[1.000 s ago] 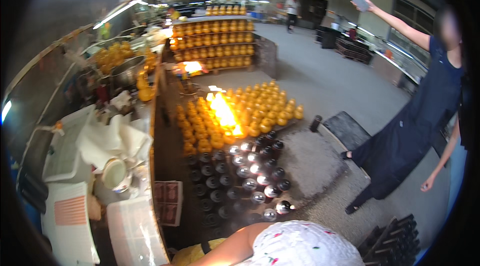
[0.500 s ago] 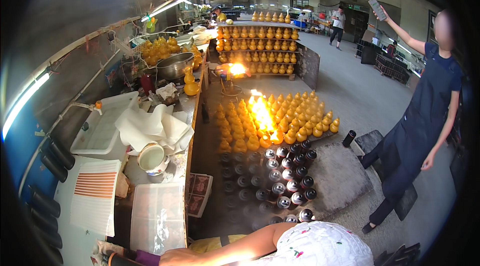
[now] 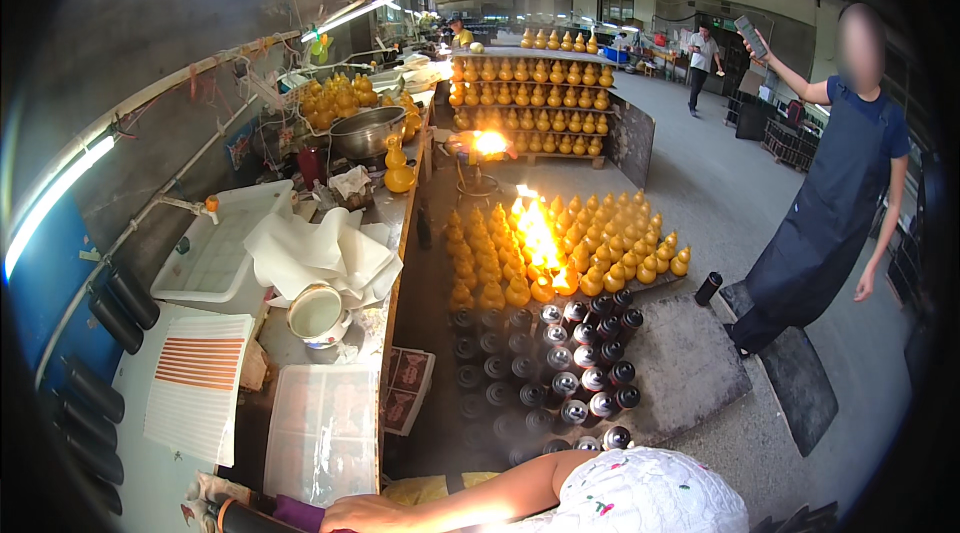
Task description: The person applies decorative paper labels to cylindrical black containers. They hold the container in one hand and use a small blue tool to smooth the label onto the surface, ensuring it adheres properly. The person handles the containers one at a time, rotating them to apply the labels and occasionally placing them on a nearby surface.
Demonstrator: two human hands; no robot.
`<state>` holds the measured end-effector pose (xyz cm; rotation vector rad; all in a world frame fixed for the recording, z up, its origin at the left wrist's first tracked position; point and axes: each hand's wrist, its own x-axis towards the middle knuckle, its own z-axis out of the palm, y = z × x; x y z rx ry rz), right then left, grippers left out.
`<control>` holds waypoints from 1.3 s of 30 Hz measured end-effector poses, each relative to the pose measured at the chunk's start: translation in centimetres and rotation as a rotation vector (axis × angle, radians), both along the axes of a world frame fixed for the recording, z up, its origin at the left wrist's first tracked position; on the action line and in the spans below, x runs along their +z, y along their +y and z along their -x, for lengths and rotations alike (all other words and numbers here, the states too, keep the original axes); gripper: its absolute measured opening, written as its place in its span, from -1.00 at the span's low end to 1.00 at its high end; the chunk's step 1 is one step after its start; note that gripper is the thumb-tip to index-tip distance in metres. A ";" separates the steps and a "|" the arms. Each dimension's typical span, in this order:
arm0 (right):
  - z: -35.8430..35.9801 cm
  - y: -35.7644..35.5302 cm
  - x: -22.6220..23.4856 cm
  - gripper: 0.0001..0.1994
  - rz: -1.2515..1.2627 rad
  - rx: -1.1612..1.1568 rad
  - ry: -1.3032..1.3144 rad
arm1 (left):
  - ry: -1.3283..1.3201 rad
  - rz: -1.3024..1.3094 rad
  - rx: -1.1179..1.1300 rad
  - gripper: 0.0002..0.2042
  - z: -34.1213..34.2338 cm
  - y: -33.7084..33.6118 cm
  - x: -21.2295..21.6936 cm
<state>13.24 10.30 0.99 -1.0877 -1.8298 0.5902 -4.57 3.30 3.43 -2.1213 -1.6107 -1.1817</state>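
1. Our right hand (image 3: 365, 515) has reached across to the near edge of the desk (image 3: 140, 473) since a second ago, when only the sleeve showed; it stays there now
2. It lies against a purple piece (image 3: 297, 511) next to a dark tube with an orange band (image 3: 228, 516); we cannot tell whether the fingers are closed on it
3. Our left hand is out of view
4. Just beyond sit a clear plastic tray (image 3: 325, 433) and a striped sheet (image 3: 200, 373)
5. On the floor the flame (image 3: 538, 238) still burns among the yellow gourds (image 3: 600, 243), with black cans (image 3: 560, 373) nearer us
6. A person in a dark apron (image 3: 830, 203) stands well apart
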 end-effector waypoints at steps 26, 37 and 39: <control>-0.3 0.0 1.1 -0.67 0.114 0.030 -0.009 | -0.041 0.031 0.004 -0.38 0.3 0.9 0.5; -0.8 0.5 2.5 -0.64 0.190 0.127 -0.046 | 0.193 0.335 0.058 -0.12 4.9 2.2 -1.1; -1.1 0.1 2.4 -0.64 0.187 0.110 -0.044 | 0.280 0.336 0.040 -0.01 5.9 2.4 -2.6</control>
